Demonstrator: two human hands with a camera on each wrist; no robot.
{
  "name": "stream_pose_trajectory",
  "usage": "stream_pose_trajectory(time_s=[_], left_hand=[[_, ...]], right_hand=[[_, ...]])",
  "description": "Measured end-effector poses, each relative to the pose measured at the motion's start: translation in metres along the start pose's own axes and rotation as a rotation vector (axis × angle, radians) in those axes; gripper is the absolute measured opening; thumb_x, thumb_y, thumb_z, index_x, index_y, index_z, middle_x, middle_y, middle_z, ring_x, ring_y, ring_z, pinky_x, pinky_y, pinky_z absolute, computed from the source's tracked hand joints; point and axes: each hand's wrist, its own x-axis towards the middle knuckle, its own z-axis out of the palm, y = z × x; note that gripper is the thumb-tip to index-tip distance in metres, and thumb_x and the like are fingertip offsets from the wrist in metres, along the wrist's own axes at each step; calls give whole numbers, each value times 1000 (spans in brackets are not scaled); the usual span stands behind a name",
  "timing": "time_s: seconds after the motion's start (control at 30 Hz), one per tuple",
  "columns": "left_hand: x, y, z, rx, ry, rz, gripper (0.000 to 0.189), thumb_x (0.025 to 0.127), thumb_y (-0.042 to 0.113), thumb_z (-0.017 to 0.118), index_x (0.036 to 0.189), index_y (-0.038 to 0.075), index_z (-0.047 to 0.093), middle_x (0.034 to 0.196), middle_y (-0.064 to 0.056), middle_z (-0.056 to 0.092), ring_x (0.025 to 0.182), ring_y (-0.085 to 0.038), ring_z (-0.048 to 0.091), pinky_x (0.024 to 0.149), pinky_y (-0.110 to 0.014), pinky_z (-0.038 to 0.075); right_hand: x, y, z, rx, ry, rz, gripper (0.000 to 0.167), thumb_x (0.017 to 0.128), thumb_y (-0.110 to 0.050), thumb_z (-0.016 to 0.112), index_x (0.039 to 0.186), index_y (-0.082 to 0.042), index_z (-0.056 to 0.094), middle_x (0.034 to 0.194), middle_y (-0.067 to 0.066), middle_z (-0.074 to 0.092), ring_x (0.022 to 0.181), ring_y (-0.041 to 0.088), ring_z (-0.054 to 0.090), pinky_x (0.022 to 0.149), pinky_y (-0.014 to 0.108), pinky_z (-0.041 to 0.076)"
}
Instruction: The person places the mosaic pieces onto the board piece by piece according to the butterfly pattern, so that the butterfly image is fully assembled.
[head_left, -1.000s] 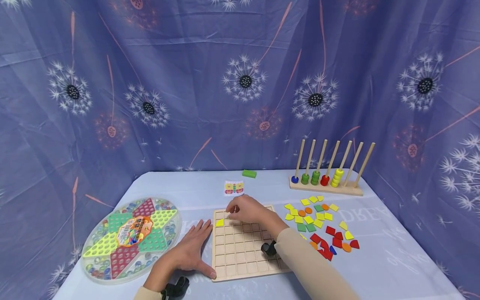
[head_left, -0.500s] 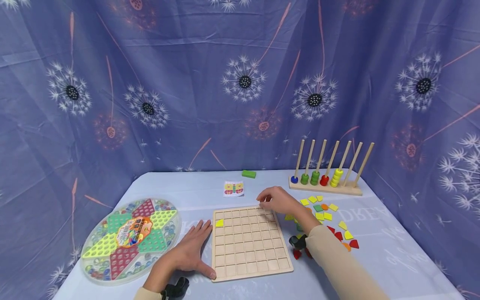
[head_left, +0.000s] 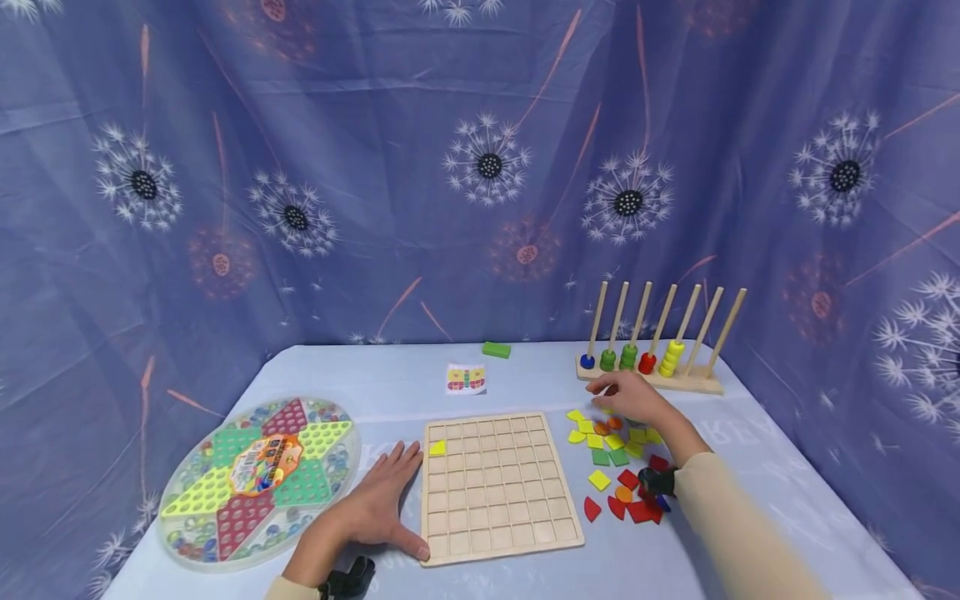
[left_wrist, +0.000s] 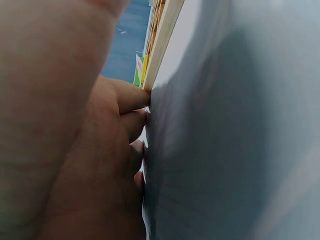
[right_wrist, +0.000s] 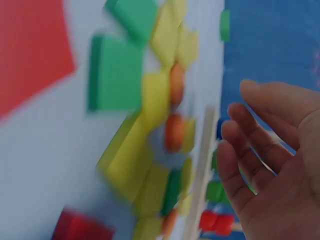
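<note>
My left hand (head_left: 381, 502) lies with fingers spread on the table, thumb at the near left corner of a wooden grid board (head_left: 495, 492). In the left wrist view, its fingertips (left_wrist: 135, 97) reach the board's side edge. One yellow tile (head_left: 437, 448) sits in a cell near the board's far left corner. My right hand (head_left: 632, 397) hovers over the far side of a spread of loose tiles, with nothing in its loosely bent fingers. Below it are yellow tiles (head_left: 595, 442), green squares (head_left: 600, 457) and orange discs (right_wrist: 175, 132). Red quarter-round tiles (head_left: 592, 509) lie nearer.
Behind the board lies a butterfly pattern card (head_left: 466, 379), with a green block (head_left: 496, 350) further back. A peg stacker (head_left: 682, 383) with coloured rings stands behind the right hand. A round Chinese checkers set (head_left: 258, 492) with marbles occupies the left side.
My right hand has moved right, from over the board's far left part to above the loose tiles. My left hand and the yellow tile on the board have stayed put.
</note>
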Motion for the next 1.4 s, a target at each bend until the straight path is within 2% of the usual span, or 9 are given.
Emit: stream_pose_trajectory(time_s=[0.17, 0.33, 0.47, 0.63, 0.97, 1.23, 1.4], left_hand=[[0, -1, 0, -2, 4, 0, 141, 46, 81, 75, 153, 5, 22, 159, -11, 15, 145, -34, 4, 115, -53, 6], [1, 0, 0, 3, 1, -6, 141, 46, 81, 74, 153, 6, 22, 159, -10, 14, 145, -32, 3, 115, -52, 6], [0, 1, 0, -5, 8, -3, 141, 46, 81, 74, 153, 5, 23, 159, -11, 15, 145, -34, 3, 115, -53, 6], [-1, 2, 1, -5, 20, 17, 141, 46, 81, 74, 152, 2, 24, 158, -14, 16, 144, -36, 6, 114, -54, 8], [-1, 1, 0, 19, 31, 24, 142, 45, 82, 73, 152, 2, 25, 158, -13, 17, 144, -36, 7, 114, -54, 9], [-1, -1, 0, 11, 26, 27, 141, 46, 81, 74, 152, 3, 24, 158, -13, 16, 144, -36, 6, 114, -54, 8], [-1, -1, 1, 8, 22, 23, 141, 46, 82, 73, 152, 3, 24, 158, -13, 15, 144, -36, 5, 115, -54, 7]], right_hand=[[-2, 20, -5, -38, -24, 31, 29, 87, -5, 68, 116, -3, 70, 110, 12, 66, 86, 23, 58, 75, 38, 55], [-1, 30, -3, -88, -36, 56, 30, 84, 0, 68, 113, -6, 73, 112, 10, 66, 100, 28, 59, 88, 48, 51], [2, 32, 0, -152, -24, 27, 28, 84, 0, 69, 110, -7, 74, 108, 8, 67, 101, 30, 59, 90, 51, 49], [2, 32, 3, -200, -4, 45, 27, 83, -4, 72, 110, -9, 75, 105, 5, 67, 97, 25, 60, 89, 49, 50], [1, 22, 2, -190, -21, 58, 27, 84, -5, 71, 111, -6, 73, 102, 4, 67, 91, 21, 59, 87, 46, 52], [5, 11, 7, -133, -13, 78, 30, 86, -11, 71, 115, -7, 71, 99, 2, 66, 80, 18, 56, 74, 34, 54], [9, -2, 14, -125, -32, 45, 30, 85, -13, 70, 115, -8, 72, 98, 1, 66, 77, 17, 56, 67, 29, 53]])
